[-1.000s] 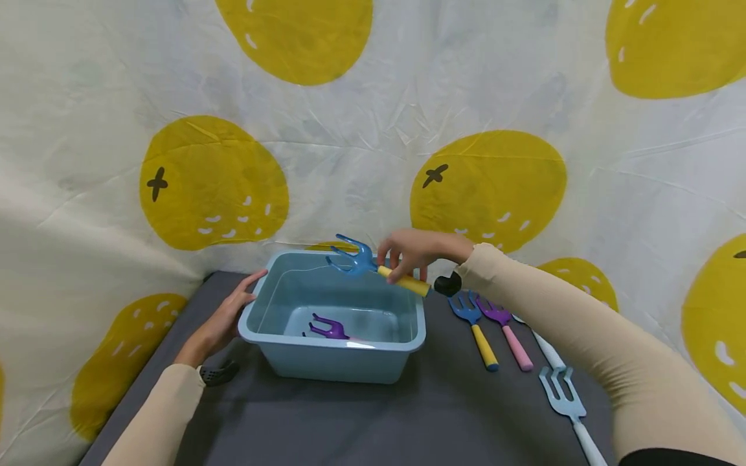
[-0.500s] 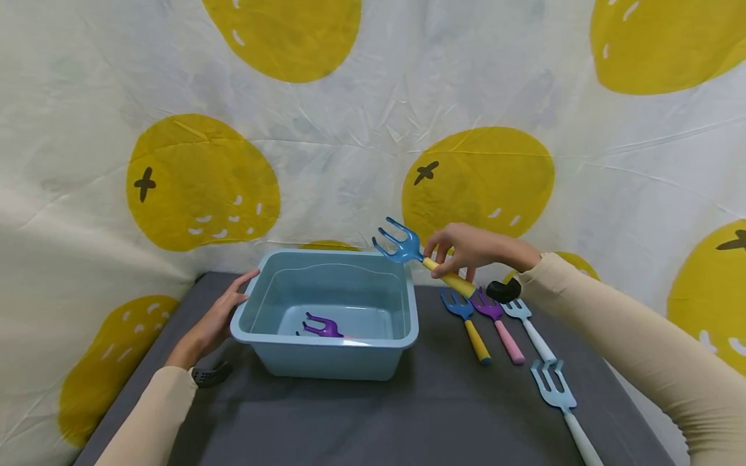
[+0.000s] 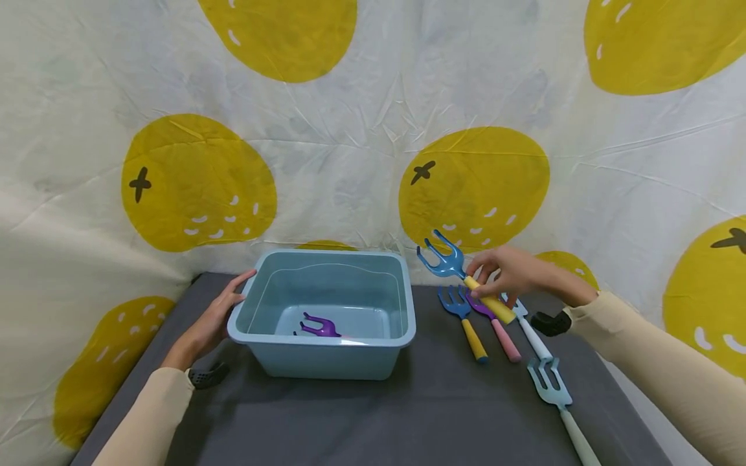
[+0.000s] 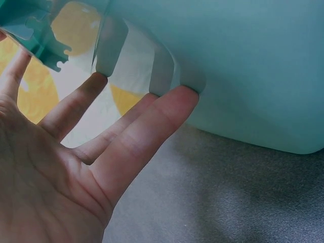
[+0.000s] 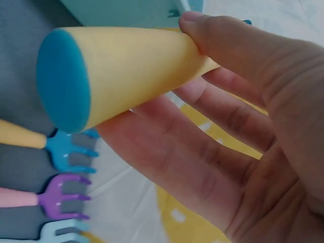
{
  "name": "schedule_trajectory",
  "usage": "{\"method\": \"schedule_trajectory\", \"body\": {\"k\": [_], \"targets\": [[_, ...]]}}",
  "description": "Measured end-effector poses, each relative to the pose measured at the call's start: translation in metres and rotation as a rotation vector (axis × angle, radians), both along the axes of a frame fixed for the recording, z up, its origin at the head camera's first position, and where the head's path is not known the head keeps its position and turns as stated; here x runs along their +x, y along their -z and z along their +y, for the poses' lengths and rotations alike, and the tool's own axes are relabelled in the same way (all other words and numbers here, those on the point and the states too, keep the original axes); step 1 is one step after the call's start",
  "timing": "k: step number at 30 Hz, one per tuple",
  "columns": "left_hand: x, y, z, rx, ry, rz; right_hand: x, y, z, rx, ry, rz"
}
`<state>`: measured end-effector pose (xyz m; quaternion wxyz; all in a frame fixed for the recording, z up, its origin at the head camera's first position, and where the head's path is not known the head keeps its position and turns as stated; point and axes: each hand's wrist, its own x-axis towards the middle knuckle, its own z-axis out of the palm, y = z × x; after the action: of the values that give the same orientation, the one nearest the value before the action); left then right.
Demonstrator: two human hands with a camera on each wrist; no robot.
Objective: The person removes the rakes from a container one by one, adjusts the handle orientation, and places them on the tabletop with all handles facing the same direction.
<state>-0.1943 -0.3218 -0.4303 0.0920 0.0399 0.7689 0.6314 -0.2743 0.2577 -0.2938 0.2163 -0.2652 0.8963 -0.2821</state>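
My right hand (image 3: 515, 268) pinches the yellow handle (image 5: 131, 71) of a blue garden hand fork (image 3: 444, 262) between thumb and fingers. The fork is tilted, tines up and to the left, above several forks at the tub's right. On the left side of a light blue plastic tub (image 3: 320, 361) rests my left hand (image 3: 210, 317), its straight fingertips (image 4: 185, 98) against the outer wall. Inside the tub lies a purple fork (image 3: 320, 327), its handle mostly hidden by the front wall.
On the dark grey tabletop (image 3: 419, 421) lie a blue fork with yellow handle (image 3: 473, 338), a purple fork with pink handle (image 3: 506, 340), a light blue fork (image 3: 537, 342) and, nearer, another pale one (image 3: 574, 430). A lemon-print cloth (image 3: 338, 181) hangs behind.
My right hand has carried the blue fork rightward, from over the tub's right part to above the forks on the table. My left hand stays at the tub's side.
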Motion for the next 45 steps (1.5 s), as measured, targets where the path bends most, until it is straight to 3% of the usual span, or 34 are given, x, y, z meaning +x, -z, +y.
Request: {"method": "schedule_trajectory", "body": {"k": [8, 23, 38, 45], "targets": [[0.001, -0.001, 0.0, -0.013, 0.005, 0.001, 0.024, 0.037, 0.045, -0.061, 0.063, 0.012], [0.001, 0.001, 0.0, -0.001, 0.012, 0.011, 0.078, 0.115, 0.102, -0.265, 0.19, -0.134], [0.0, 0.001, 0.0, 0.0, 0.013, 0.006, 0.114, 0.172, 0.13, -0.317, 0.292, -0.322], [0.001, 0.001, -0.001, -0.01, 0.017, 0.016, 0.129, 0.185, 0.136, -0.299, 0.345, -0.393]]}}
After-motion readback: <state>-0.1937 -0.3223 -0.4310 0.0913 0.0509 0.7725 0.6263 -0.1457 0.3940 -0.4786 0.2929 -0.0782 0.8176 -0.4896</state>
